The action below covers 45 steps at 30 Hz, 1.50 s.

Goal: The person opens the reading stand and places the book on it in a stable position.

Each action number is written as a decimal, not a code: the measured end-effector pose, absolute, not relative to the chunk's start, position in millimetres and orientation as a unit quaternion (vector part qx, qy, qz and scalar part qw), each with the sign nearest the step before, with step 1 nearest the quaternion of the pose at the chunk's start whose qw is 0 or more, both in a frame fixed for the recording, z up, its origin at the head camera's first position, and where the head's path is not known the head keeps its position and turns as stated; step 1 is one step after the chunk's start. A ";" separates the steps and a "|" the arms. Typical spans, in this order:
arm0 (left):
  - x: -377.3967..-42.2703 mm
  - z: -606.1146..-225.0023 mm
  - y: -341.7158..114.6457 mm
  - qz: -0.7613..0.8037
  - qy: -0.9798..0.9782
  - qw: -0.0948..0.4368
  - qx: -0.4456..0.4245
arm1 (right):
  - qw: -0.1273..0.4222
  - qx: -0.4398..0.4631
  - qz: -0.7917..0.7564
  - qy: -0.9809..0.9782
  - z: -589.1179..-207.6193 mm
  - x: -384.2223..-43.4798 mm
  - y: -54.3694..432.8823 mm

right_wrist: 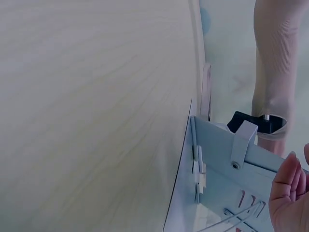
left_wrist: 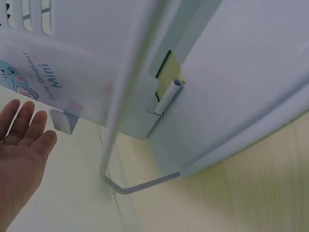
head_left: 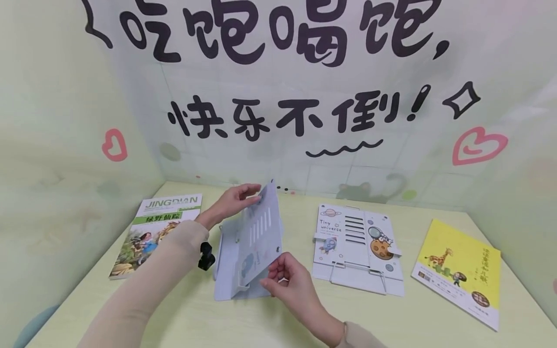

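A pale folding book stand (head_left: pixel 265 227), printed with a cartoon dinosaur, stands with its panel raised from its base plate on the table. My left hand (head_left: pixel 232 200) holds the panel's top edge between thumb and fingers. Beside the lower corner, next to a small page clip (left_wrist: pixel 64 121), is my right hand (head_left: pixel 292 282). Its fingers are loosely bent and apart from each other, and nothing is in its grip. A wire leg (left_wrist: pixel 113 116) and a hinge (left_wrist: pixel 169 96) show behind the panel in the left wrist view, where my left hand is hidden.
To the right lies a second book stand (head_left: pixel 359 246) with a space print, folded flat. Beyond it is a yellow book (head_left: pixel 461 270). An illustrated book (head_left: pixel 152 232) lies on the left, partly under the left forearm. Printed wall panels enclose the table (head_left: pixel 209 324).
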<state>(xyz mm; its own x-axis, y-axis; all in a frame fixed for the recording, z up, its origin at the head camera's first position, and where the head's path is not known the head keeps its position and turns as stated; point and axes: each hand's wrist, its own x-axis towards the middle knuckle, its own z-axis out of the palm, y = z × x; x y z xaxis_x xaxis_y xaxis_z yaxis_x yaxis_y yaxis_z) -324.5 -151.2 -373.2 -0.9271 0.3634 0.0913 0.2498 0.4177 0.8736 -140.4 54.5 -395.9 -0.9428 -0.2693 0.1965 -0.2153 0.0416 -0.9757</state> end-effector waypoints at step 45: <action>-295.2 -385.4 -181.7 0.475 0.876 -0.078 0.013 | -0.053 -0.017 -0.696 0.716 -401.9 -222.8 87.5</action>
<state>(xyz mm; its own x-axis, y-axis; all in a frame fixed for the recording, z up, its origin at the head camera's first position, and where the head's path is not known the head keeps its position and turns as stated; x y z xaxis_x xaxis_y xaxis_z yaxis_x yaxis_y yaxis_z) -295.2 -181.7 -385.4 -0.9875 -0.0522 0.1487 0.0962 0.5475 0.8313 -222.8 87.5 -401.9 -0.9938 0.0495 0.0996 -0.0981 0.0303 -0.9947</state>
